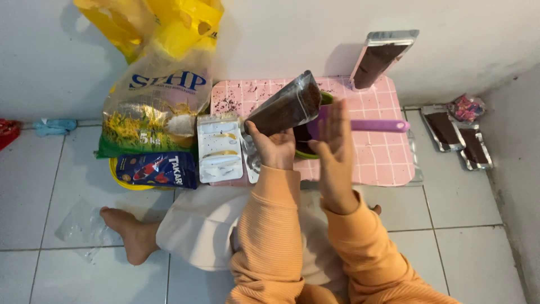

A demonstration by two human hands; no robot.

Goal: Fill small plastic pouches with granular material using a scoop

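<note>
A big clear sack with a green bottom leans on the wall at about ten o'clock from the hands, with a yellow plastic bag on top of it. A pink tiled board lies on the floor under the hands. A blue fish-food bag sits at nine o'clock. A stack of empty silver pouches is just beside the left hand. One filled pouch leans on the wall at one o'clock. Two more filled pouches lie flat at three o'clock.

The left hand is closed tight around the bottom of a clear pouch full of dark brown bits, tilted up. The right hand is flat and open, touching the pouch's side. Behind it are a green bowl and a purple scoop handle.
</note>
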